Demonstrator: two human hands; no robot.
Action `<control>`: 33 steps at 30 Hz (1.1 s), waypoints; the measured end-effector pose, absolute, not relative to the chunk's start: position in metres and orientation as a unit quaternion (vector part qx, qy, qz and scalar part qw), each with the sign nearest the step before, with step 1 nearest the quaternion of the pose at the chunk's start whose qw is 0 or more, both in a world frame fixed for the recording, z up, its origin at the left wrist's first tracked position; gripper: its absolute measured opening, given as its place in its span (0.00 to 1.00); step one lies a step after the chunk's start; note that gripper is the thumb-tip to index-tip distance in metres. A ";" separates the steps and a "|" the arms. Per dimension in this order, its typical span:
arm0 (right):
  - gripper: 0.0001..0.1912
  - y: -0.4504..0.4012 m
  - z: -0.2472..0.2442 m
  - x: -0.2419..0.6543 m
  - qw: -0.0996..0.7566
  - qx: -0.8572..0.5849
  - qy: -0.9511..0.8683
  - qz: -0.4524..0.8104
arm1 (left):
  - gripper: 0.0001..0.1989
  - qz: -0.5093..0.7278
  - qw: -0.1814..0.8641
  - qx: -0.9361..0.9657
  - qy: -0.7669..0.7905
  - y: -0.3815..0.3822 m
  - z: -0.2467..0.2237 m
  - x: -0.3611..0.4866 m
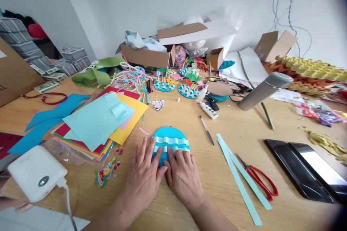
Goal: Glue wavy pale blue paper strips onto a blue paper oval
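Observation:
A blue paper disc (168,131) lies on the wooden table (217,191) in front of me, crossed by two wavy pale-blue paper strips (170,140). My left hand (145,169) rests on the disc's left side with fingers spread, its fingertips at the strips. On the lower right part of the disc, my right hand (184,175) presses with its index finger on the lower strip, the other fingers bent; whether it grips anything is hidden. Two loose pale strips (238,177) and red-handled scissors (261,180) lie to the right. A pen (206,130) is beyond my right hand.
Coloured paper sheets (92,119), paper scraps (107,173) and a white device (38,173) are at left. Finished-looking fish discs (164,85), glue bottles (209,110) and boxes (146,56) stand behind. A grey flask (261,92) and black phones (298,169) are at right.

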State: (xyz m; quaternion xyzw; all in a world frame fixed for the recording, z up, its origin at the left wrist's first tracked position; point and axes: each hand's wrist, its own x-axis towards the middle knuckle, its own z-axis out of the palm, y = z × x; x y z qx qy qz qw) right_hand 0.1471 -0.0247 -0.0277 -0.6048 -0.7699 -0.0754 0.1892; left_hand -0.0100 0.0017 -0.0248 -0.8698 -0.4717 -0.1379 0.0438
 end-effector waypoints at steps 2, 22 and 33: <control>0.20 -0.025 -0.027 0.147 0.190 -0.605 -0.770 -0.071 | 0.22 -0.141 0.039 -0.868 -0.474 0.002 -0.024 -0.009; 0.19 -0.027 -0.027 0.148 0.189 -0.600 -0.773 -0.078 | 0.19 -0.169 -0.001 -0.856 -0.489 0.007 -0.015 -0.001; 0.15 -0.022 -0.025 0.143 0.216 -0.586 -0.778 -0.064 | 0.16 -0.196 -0.035 -0.851 -0.485 0.015 -0.010 0.001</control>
